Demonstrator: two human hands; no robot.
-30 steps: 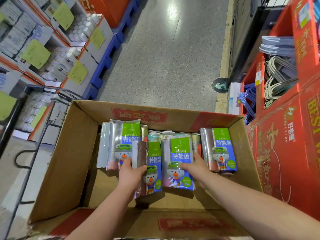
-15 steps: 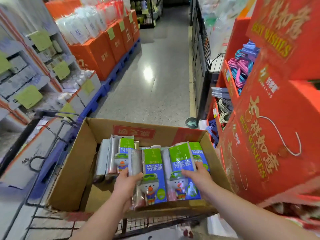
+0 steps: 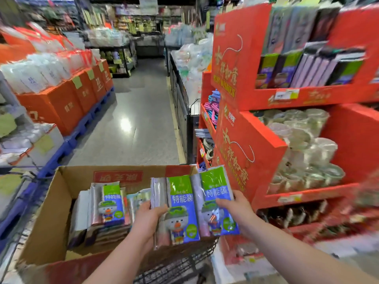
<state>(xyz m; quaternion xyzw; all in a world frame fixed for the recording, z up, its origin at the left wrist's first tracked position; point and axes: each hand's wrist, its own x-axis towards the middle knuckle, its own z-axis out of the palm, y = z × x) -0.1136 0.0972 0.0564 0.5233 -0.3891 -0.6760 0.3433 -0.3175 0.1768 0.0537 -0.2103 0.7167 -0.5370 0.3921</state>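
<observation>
My left hand [image 3: 148, 218] grips a green-and-blue pack with a cartoon snowman [image 3: 180, 210], thumb on its left edge. My right hand [image 3: 235, 208] grips a second, matching pack [image 3: 215, 201] at its right edge. Both packs are lifted side by side above the right half of an open cardboard box [image 3: 51, 222]. More of the same packs [image 3: 110, 206] lie stacked in the box's left part. The box sits on a wire cart [image 3: 184, 265].
A red display stand [image 3: 246, 140] rises close on the right, with similar packs [image 3: 307, 64] on its top shelf and clear tubs [image 3: 303, 148] below. Orange boxes [image 3: 67, 103] on blue pallets line the left. A grey aisle floor [image 3: 135, 128] runs ahead.
Both hands have lifted the two packs up out of the box and carried them to the right. My view has tilted up from the box toward the aisle and the red stand.
</observation>
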